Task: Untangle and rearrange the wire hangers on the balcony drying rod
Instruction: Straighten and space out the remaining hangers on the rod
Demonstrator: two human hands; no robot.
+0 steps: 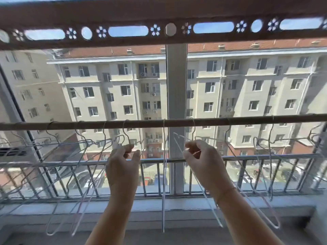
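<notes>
A brown drying rod runs across the view at mid height. Several thin white wire hangers hang from it by their hooks. My left hand pinches the neck of a hanger hooked just left of centre. My right hand grips the shoulder of another hanger, hooked right of centre and tilted down to the right. A single hanger hangs edge-on between my hands. A tangled bunch of hangers crowds the rod's left part. More hangers hang to the right.
A wide brown perforated bar crosses overhead. Behind the rod stand a white window post, a metal railing and a grey sill. Apartment blocks lie beyond the glass.
</notes>
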